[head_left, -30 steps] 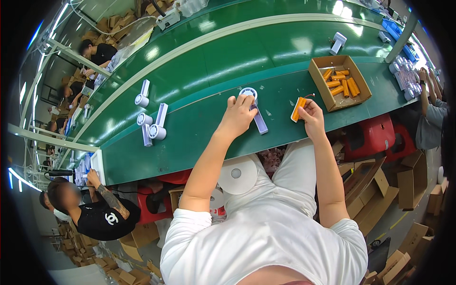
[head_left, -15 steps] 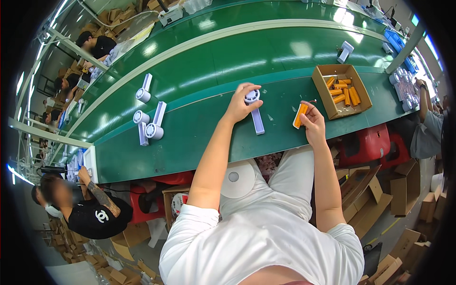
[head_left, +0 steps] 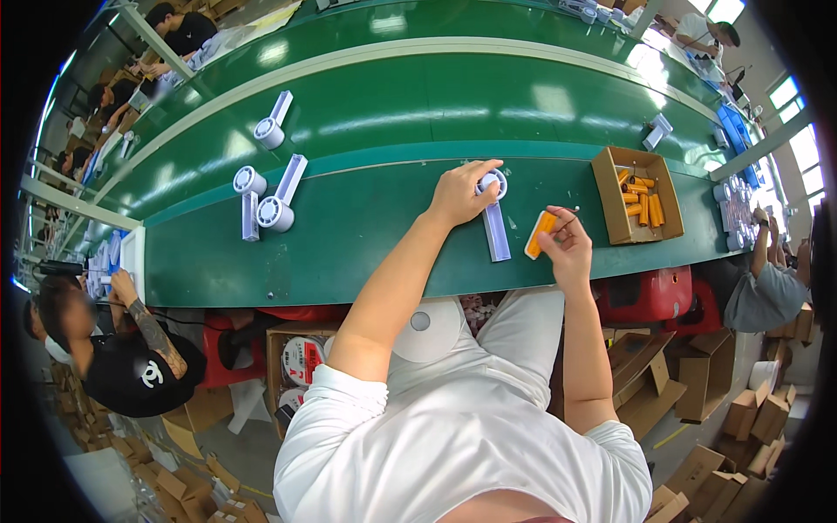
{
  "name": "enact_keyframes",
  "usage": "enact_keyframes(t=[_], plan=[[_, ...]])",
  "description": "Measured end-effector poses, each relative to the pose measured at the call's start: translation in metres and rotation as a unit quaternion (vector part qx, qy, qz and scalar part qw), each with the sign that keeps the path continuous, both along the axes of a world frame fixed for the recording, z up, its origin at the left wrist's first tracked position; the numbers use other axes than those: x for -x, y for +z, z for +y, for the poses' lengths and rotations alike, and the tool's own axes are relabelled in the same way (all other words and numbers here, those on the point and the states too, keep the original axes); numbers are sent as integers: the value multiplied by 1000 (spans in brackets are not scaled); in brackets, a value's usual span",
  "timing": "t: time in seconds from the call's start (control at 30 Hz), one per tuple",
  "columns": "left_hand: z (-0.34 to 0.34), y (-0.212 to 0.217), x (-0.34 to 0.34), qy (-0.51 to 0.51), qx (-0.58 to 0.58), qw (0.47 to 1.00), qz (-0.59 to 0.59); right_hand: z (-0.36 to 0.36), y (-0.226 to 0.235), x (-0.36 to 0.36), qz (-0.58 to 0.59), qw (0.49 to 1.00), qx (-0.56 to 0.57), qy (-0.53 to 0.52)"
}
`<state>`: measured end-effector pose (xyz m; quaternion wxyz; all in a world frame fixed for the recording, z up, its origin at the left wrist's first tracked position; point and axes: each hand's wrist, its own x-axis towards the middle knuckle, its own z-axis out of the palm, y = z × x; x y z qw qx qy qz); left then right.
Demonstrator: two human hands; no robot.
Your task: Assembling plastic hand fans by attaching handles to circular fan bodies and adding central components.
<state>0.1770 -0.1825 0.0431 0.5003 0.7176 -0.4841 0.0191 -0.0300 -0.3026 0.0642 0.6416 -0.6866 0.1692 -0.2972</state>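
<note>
My left hand [head_left: 459, 193] is closed round the round vented head of a pale lavender handheld fan [head_left: 497, 235]. The fan lies on the green bench, its open, hollow handle pointing toward me. Just right of the handle, my right hand [head_left: 571, 253] pinches an orange cylindrical battery [head_left: 541, 232] between thumb and fingers. A white strip runs along the battery's edge, and thin wires stick out by my fingertips. The battery is held apart from the fan.
A cardboard box [head_left: 610, 209] of orange batteries stands to the right. Several similar fan bodies [head_left: 275, 213] lie at the left, and another fan part [head_left: 657, 131] lies at the far right. Beyond runs a green conveyor [head_left: 384, 96]. Co-workers sit at both sides; red stools [head_left: 645, 295] stand under the bench edge.
The view has shifted a little. My right hand has brought the battery leftward, closer to the fan's handle, and tilted it slightly more. My left hand keeps its grip on the fan head.
</note>
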Motion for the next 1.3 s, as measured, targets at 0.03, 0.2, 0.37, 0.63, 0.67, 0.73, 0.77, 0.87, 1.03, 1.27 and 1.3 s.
enact_keyframes(t=[0.03, 0.2, 0.37, 0.63, 0.67, 0.73, 0.77, 0.87, 1.03, 1.27, 1.3], plan=[[1, -1, -1, 2, 1, 1000, 4, 13, 12, -5, 24, 1000, 7, 11], [-1, -6, -5, -1, 21, 1000, -23, 33, 25, -26, 105, 990, 75, 50], [-1, -8, -7, 25, 26, 999, -37, 43, 34, -35, 204, 942, 266, 36], [3, -7, -13, 39, 40, 996, -69, 59, 37, -42, 231, 888, 399, 12], [2, -8, -14, 45, 45, 995, -78, 59, 34, -43, 219, 882, 418, 4], [1, -8, -13, 50, 51, 994, -85, 62, 34, -45, 210, 875, 437, -4], [2, -9, -13, 53, 52, 994, -83, 64, 37, -47, 239, 850, 469, 8], [3, -9, -11, 58, 38, 995, -70, 65, 46, -48, 278, 813, 510, 36], [3, -12, -8, 56, 19, 997, -57, 57, 43, -54, 321, 777, 532, 106], [4, -7, -15, 56, 53, 996, -53, 36, 45, -62, 311, 811, 450, 209], [2, -7, -17, 63, 61, 995, -49, 33, 39, -62, 273, 849, 408, 196]])
